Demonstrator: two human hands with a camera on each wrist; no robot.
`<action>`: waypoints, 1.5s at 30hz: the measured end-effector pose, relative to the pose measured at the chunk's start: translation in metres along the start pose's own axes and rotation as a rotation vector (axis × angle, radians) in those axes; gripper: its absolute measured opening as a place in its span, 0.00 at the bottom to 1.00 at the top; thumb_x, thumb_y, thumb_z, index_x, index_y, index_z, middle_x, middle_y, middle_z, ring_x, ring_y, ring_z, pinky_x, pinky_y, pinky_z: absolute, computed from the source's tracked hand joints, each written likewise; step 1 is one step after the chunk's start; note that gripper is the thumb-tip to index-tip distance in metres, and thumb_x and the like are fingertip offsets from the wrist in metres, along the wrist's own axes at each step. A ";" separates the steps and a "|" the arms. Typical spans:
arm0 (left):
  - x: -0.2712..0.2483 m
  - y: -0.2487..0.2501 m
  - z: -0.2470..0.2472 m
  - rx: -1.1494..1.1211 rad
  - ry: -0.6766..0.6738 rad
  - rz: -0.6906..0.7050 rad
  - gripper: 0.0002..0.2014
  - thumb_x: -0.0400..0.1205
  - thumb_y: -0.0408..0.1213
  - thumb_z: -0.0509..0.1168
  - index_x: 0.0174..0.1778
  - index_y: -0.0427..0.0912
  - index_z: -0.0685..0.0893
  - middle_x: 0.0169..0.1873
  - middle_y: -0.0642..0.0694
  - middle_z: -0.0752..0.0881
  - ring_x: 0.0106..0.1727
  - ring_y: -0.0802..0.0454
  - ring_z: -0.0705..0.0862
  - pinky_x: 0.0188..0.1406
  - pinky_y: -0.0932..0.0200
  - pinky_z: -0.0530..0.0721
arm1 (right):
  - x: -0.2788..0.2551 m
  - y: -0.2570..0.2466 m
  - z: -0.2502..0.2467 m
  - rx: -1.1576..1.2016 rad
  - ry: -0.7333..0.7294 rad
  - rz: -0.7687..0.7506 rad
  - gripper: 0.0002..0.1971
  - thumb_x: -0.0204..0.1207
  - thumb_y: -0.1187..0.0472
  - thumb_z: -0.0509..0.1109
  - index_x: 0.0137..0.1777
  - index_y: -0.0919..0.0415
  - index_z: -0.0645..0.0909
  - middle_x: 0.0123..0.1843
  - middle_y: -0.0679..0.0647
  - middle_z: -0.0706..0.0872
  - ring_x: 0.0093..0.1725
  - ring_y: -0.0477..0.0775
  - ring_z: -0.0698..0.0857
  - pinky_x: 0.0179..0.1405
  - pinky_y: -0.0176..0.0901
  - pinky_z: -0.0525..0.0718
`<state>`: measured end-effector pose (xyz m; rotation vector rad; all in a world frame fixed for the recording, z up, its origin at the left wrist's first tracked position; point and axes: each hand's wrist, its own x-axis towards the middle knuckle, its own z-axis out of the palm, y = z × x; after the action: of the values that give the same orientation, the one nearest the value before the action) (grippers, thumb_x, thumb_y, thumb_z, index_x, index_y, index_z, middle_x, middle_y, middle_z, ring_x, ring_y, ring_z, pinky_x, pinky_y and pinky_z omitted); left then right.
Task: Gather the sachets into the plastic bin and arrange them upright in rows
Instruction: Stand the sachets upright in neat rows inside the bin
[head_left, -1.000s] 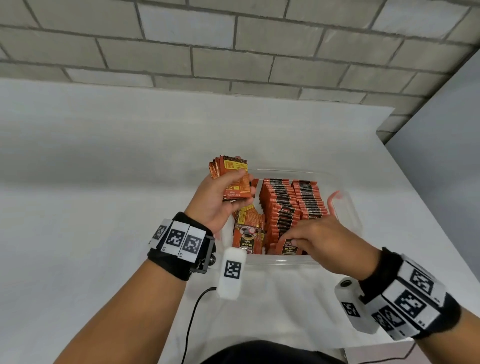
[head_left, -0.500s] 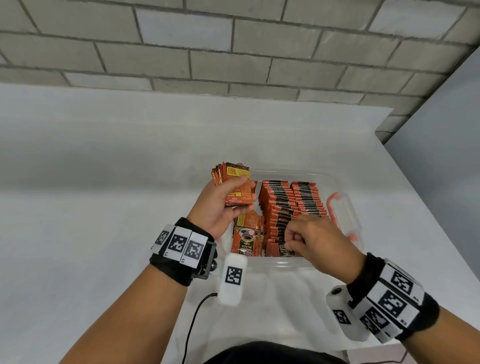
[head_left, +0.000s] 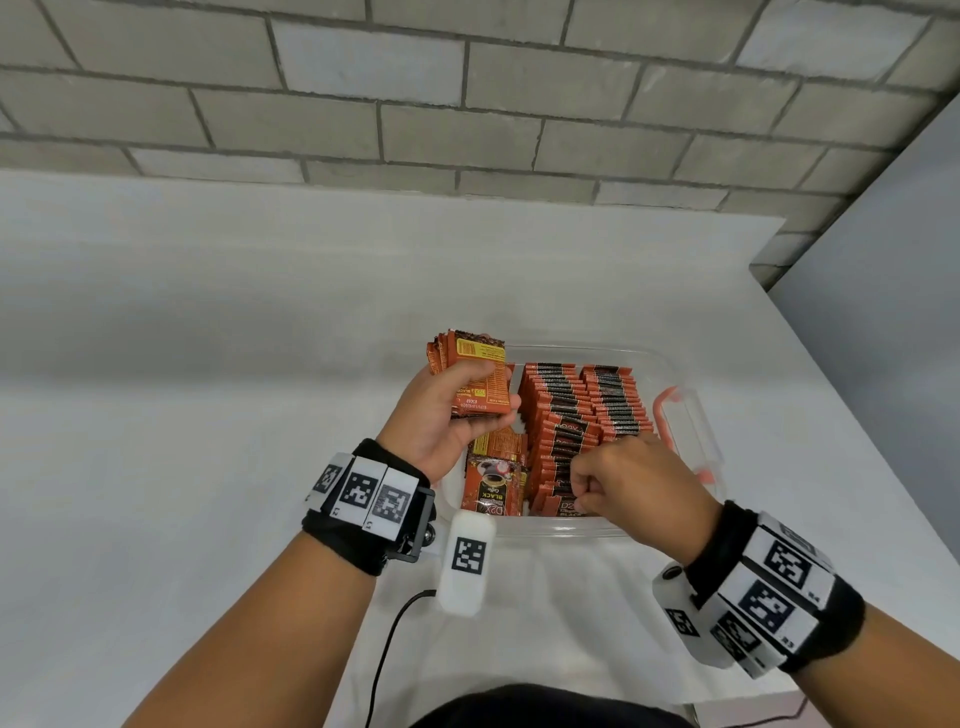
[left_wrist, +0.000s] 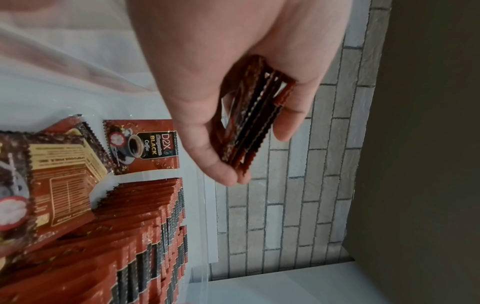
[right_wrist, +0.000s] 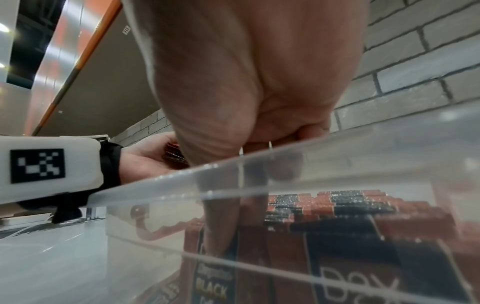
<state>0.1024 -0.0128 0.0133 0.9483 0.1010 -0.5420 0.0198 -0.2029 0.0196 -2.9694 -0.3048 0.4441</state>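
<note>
Fingers: your right hand (head_left: 631, 486) has its fingers curled down at the near end of the middle row, thumb reaching below the bin rim in the right wrist view; whether they pinch a sachet there or only press on it you cannot tell from these views. Your left hand (head_left: 451, 415) is clenched around a stack of sachets (head_left: 475, 376), thumb across its face.

Change: a second ago your right hand lay flatter and lower over the near end of the rows; it has now pulled up and left into a tighter curl. Your left hand has dipped slightly with its stack.

Meaning: you are probably seating or straightening the nearest sachet, so the row seems close to ready for the next one from the stack.

Plastic bin (head_left: 691, 410): it stands on the white table (head_left: 208, 415), between your hands.

Upright rows (head_left: 587, 410): two packed rows fill the right and middle of the bin, directly under and beyond your right fingertips.

Loose sachets (head_left: 493, 483): a few lie flat or leaning in the left part of the bin, just below your left hand, not yet upright.
</note>
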 end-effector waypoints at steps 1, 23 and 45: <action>0.000 0.000 0.000 -0.001 -0.006 -0.002 0.06 0.81 0.31 0.64 0.52 0.36 0.80 0.40 0.38 0.88 0.37 0.44 0.89 0.41 0.51 0.89 | 0.000 0.000 -0.001 0.015 -0.007 -0.002 0.04 0.75 0.54 0.72 0.39 0.50 0.82 0.28 0.37 0.75 0.38 0.42 0.80 0.57 0.39 0.73; -0.007 -0.010 0.019 0.105 -0.300 -0.088 0.21 0.64 0.47 0.81 0.51 0.45 0.88 0.46 0.40 0.90 0.47 0.46 0.89 0.47 0.47 0.90 | 0.003 -0.001 -0.052 0.910 0.534 0.069 0.06 0.73 0.62 0.76 0.42 0.54 0.81 0.38 0.49 0.85 0.37 0.47 0.82 0.40 0.39 0.81; -0.004 -0.007 0.023 0.141 -0.215 0.014 0.18 0.73 0.28 0.70 0.58 0.45 0.82 0.50 0.39 0.88 0.50 0.43 0.87 0.51 0.47 0.85 | -0.004 0.015 -0.057 0.739 0.240 0.059 0.09 0.77 0.62 0.72 0.55 0.50 0.85 0.43 0.47 0.88 0.44 0.50 0.86 0.46 0.37 0.82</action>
<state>0.0923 -0.0327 0.0232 1.0209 -0.1385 -0.6411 0.0357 -0.2231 0.0723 -2.2730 -0.0123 0.1479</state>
